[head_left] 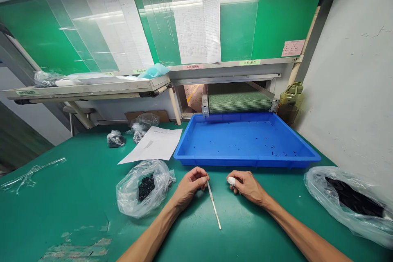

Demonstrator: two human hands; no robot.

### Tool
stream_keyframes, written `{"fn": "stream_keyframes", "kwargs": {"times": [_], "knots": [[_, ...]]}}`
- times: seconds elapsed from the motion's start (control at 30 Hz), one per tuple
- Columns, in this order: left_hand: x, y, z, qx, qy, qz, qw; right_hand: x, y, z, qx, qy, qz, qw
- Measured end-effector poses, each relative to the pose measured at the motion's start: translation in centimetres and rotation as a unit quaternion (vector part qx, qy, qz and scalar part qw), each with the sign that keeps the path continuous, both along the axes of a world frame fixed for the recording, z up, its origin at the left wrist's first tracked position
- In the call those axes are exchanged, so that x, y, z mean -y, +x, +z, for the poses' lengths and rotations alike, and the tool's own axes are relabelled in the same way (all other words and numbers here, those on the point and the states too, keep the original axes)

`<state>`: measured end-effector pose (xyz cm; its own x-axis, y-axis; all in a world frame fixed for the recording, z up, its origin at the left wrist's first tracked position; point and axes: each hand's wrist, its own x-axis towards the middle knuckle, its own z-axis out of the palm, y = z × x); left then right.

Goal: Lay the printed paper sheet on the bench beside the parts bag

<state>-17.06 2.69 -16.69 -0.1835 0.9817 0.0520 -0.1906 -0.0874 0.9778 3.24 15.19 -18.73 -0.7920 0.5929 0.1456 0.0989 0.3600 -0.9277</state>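
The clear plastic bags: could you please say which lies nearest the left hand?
The open clear plastic bag of small black pieces, beside the left hand; the bag of black material is past the right hand, two smaller bags farther back.

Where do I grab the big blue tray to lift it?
Probably grip the blue tray by its raised rim, coming from the left and right ends: it's wide and shallow, and the green belt crowds its far side.
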Motion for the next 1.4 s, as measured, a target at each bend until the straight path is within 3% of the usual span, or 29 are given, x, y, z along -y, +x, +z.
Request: {"fn": "stream_keyframes", "kwargs": {"times": [0.43,1.4], "knots": [[0.01,-0.21,-0.3,0.007,-0.036,0.007,0.999,0.16,0.03,0.36,0.009,0.003,-0.004,1.0],[-0.09,-0.07,-0.4,0.024,-0.024,0.001,0.999,0.23,-0.01,0.47,0.011,-0.003,-0.003,1.0]]}}
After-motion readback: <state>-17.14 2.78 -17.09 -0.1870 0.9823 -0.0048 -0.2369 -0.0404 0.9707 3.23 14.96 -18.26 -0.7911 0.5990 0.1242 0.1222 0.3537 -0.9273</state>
